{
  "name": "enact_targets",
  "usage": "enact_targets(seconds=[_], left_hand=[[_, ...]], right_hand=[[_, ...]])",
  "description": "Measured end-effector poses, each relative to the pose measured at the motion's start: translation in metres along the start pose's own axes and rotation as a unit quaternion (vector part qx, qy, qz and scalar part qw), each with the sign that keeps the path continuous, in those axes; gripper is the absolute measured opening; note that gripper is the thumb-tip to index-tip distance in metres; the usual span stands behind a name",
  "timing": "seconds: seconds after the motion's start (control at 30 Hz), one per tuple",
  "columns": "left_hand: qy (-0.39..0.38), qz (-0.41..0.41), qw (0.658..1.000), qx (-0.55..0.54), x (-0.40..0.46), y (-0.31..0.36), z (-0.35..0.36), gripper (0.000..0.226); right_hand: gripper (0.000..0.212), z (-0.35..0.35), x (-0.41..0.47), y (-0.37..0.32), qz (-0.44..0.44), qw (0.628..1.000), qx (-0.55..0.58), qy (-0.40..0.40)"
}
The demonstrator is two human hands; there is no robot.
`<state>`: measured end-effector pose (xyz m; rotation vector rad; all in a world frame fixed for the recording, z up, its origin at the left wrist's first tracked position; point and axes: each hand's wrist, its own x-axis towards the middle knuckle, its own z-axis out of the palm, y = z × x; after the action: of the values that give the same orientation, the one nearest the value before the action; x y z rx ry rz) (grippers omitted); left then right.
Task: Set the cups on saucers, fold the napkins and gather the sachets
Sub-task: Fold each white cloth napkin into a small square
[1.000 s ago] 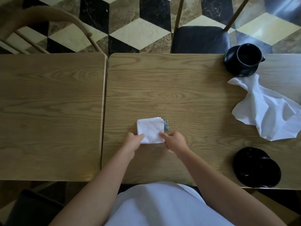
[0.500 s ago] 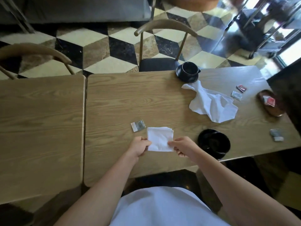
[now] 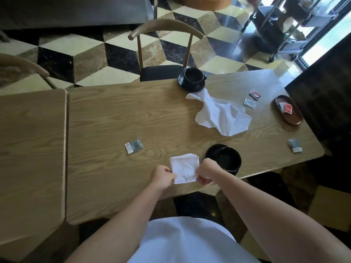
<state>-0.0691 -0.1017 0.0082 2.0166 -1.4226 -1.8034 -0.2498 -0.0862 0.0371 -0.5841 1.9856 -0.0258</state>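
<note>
Your left hand [image 3: 163,177] and your right hand [image 3: 206,172] each pinch one side of the folded napkin [image 3: 184,170], with the fingers closed on its near corners. The napkin is a small square, so it has no real long side. It lies just beside the near cup [image 3: 227,158], to the left of it, and your right hand is almost touching that cup. This cup sits on its saucer [image 3: 210,152].

I think the next job is the crumpled napkin [image 3: 221,115]. It lies past the near cup, farther from you, and a bit to the right. Its long way runs from the far cup [image 3: 193,75] down toward the right. Your right hand is the nearer one to it. The far cup also sits on a saucer [image 3: 191,86], and one tip of the crumpled napkin comes up to that saucer's edge.

The wooden dish [image 3: 296,118] is far to the right of the near cup. It holds red sachets [image 3: 286,108]. Four more sachets lie loose on the table [image 3: 114,120]: one grey sachet [image 3: 133,146] left of the near cup, one at the right edge [image 3: 295,148], and two beside the dish [image 3: 252,99]
</note>
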Motion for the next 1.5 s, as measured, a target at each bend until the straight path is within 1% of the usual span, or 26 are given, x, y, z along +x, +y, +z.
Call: enact_targets(seconds=[0.1,0.27,0.33,0.43,0.53,0.6,0.63,0.67,0.7,0.73,0.77,0.8,0.83,0.87,0.93,1.03,1.1,1.17,1.2,1.27,1.3,1.37,1.4,1.43,1.5], left_hand=[[0.035,-0.027,0.999,0.000,0.011,0.003,0.014,0.021],[0.063,-0.076,0.995,0.017,0.031,-0.002,0.032,0.017],[0.069,-0.092,0.993,0.030,0.039,-0.007,0.037,0.020],[0.074,-0.099,0.990,0.067,0.045,-0.009,0.041,0.023],[0.073,-0.107,0.986,0.102,0.045,-0.007,0.044,0.016],[0.068,-0.122,0.984,0.112,0.042,0.000,0.044,0.005],[0.075,-0.134,0.981,0.117,0.044,0.003,0.044,0.020],[0.083,-0.151,0.977,0.125,0.045,0.008,0.045,0.050],[0.097,-0.161,0.975,0.123,0.045,0.014,0.046,0.077],[0.123,-0.161,0.972,0.116,0.044,0.023,0.048,0.086],[0.153,-0.142,0.971,0.118,0.044,0.035,0.051,0.079],[0.182,-0.114,0.969,0.118,0.045,0.051,0.055,0.063],[0.200,-0.075,0.970,0.116,0.047,0.068,0.061,0.046],[0.201,-0.043,0.973,0.108,0.051,0.086,0.068,0.038],[0.182,-0.006,0.980,0.084,0.062,0.123,0.082,0.026],[0.133,0.012,0.989,0.064,0.082,0.173,0.107,0.011],[0.093,0.030,0.994,0.058,0.097,0.199,0.123,0.005],[0.059,0.032,0.997,0.041,0.111,0.223,0.140,0.003],[0.047,0.027,0.998,0.030,0.118,0.232,0.148,0.005],[0.031,0.015,0.999,0.018,0.129,0.248,0.163,0.012],[0.026,0.009,1.000,0.015,0.133,0.254,0.170,0.012],[0.025,-0.003,0.999,0.021,0.141,0.263,0.181,0.010],[0.025,-0.010,0.999,0.027,0.144,0.265,0.184,0.010],[0.024,-0.017,0.999,0.035,0.148,0.268,0.187,0.011],[0.025,-0.029,0.998,0.047,0.155,0.274,0.191,0.012]], right_hand=[[0.025,0.002,0.021,-0.008,-0.010,0.998,-0.060,-0.006],[0.020,0.010,0.046,-0.006,-0.032,0.984,-0.173,-0.020],[0.018,0.014,0.053,-0.001,-0.058,0.972,-0.229,-0.018],[0.022,0.019,0.061,0.005,-0.096,0.952,-0.291,-0.004],[0.025,0.021,0.064,0.009,-0.123,0.926,-0.358,0.002],[0.028,0.021,0.065,0.010,-0.135,0.913,-0.386,-0.004],[0.028,0.020,0.066,0.010,-0.145,0.909,-0.392,-0.009],[0.027,0.017,0.067,0.007,-0.156,0.907,-0.391,-0.017],[0.023,0.013,0.067,0.003,-0.167,0.908,-0.383,-0.025],[0.017,0.009,0.066,-0.002,-0.178,0.911,-0.371,-0.029],[0.011,0.000,0.066,-0.009,-0.194,0.916,-0.349,-0.025],[0.014,-0.009,0.066,-0.015,-0.205,0.925,-0.318,-0.018],[0.022,-0.022,0.067,-0.022,-0.214,0.934,-0.287,-0.012],[0.026,-0.037,0.068,-0.028,-0.220,0.940,-0.262,-0.008],[0.026,-0.070,0.072,-0.036,-0.228,0.946,-0.231,0.002],[0.026,-0.125,0.095,-0.032,-0.197,0.970,-0.144,0.017],[0.029,-0.156,0.115,-0.022,-0.172,0.979,-0.104,0.029],[0.026,-0.184,0.138,-0.009,-0.160,0.983,-0.075,0.045],[0.022,-0.196,0.150,-0.002,-0.153,0.986,-0.043,0.054],[0.020,-0.215,0.175,0.008,-0.127,0.987,0.061,0.075],[0.022,-0.225,0.187,0.012,-0.110,0.983,0.115,0.088],[0.037,-0.242,0.207,0.015,-0.086,0.969,0.196,0.122],[0.046,-0.248,0.214,0.015,-0.087,0.965,0.193,0.153],[0.054,-0.255,0.222,0.014,-0.094,0.963,0.166,0.189],[0.061,-0.266,0.236,0.008,-0.119,0.957,0.122,0.237]])
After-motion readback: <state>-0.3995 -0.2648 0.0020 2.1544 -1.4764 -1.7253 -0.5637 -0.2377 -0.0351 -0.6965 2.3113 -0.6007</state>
